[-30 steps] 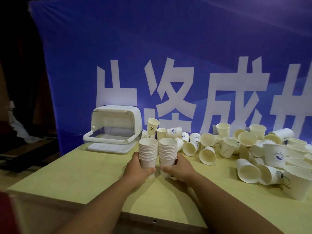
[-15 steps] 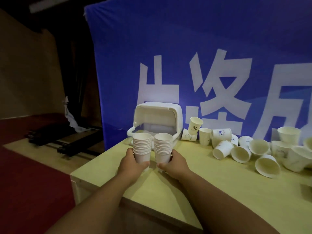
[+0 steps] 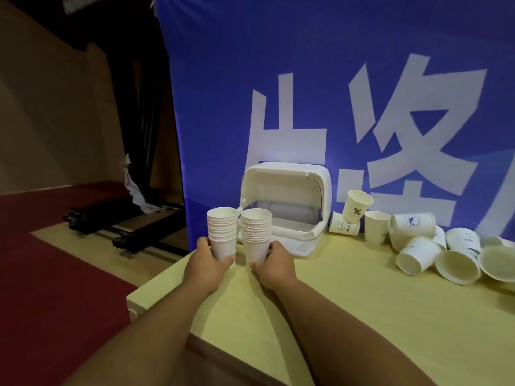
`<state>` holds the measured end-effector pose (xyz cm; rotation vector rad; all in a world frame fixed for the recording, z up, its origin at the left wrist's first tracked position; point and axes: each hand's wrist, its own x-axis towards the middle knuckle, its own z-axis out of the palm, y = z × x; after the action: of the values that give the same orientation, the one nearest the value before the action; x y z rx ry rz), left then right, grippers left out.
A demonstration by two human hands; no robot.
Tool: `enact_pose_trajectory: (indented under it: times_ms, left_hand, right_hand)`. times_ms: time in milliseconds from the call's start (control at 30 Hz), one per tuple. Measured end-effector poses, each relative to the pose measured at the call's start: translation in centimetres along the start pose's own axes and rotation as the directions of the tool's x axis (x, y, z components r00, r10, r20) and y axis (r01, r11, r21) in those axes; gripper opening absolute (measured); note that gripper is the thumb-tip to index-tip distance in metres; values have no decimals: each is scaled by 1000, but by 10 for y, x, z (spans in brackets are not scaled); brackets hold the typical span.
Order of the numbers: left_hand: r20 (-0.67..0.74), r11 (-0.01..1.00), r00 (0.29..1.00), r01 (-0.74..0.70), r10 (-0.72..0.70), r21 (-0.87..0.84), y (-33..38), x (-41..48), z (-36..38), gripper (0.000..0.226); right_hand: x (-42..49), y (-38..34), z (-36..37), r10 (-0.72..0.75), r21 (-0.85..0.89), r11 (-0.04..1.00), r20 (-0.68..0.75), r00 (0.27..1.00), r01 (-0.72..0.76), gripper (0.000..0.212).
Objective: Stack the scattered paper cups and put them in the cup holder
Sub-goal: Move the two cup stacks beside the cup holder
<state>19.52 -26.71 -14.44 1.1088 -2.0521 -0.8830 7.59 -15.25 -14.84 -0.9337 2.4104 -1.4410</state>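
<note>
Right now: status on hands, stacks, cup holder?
Left hand grips left cup stack; right hand grips right cup stack. Both upright, just short of cup holder. Nothing between; loose cups off right.

You have two upright stacks of plain white paper cups side by side, mouths up and almost touching: the left stack [image 3: 223, 232] in your left grip [image 3: 207, 260], the right stack [image 3: 255, 235] in your right grip [image 3: 274, 263], each held by its bottom cup. Just behind them stands the white cup holder [image 3: 287, 199], its rounded lid swung up and open. To your right, loose cups [image 3: 418, 254] lie scattered on the surface [image 3: 362, 316], most on their sides. A % cup [image 3: 358, 208] leans tilted on a toppled HELLO cup [image 3: 344, 225].
</note>
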Motion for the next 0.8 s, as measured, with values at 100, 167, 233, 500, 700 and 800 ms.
enact_pose_trajectory:
  times_ms: [100,167,233,500,700,800]
  left_hand:
    - [-9,1000,1000,-1,1,6,-2,17,7,52]
    - [-10,1000,1000,-1,1,31,-3,26,13,50]
    - [3,997,1000,3,-3,80,-4,35,17,47]
    - [3,965,1000,-22,21,260,-5,40,22,42]
    - [-51,995,999,16,-11,94,-6,17,12,49]
    - [-124,999,992,1,4,41,4,-11,10,20]
  right_hand:
    - [11,1,10,6,-16,1000,-57,998,-7,43]
    - [18,1,14,-2,-25,1000,-81,997,0,40]
    - [24,2,17,-11,-40,999,-86,996,7,38]
    - [26,5,12,-15,-102,995,-49,999,10,48]
    - [-3,11,-18,35,-34,999,18,999,-35,50]
    - [-22,19,-42,22,-56,998,-50,998,-25,14]
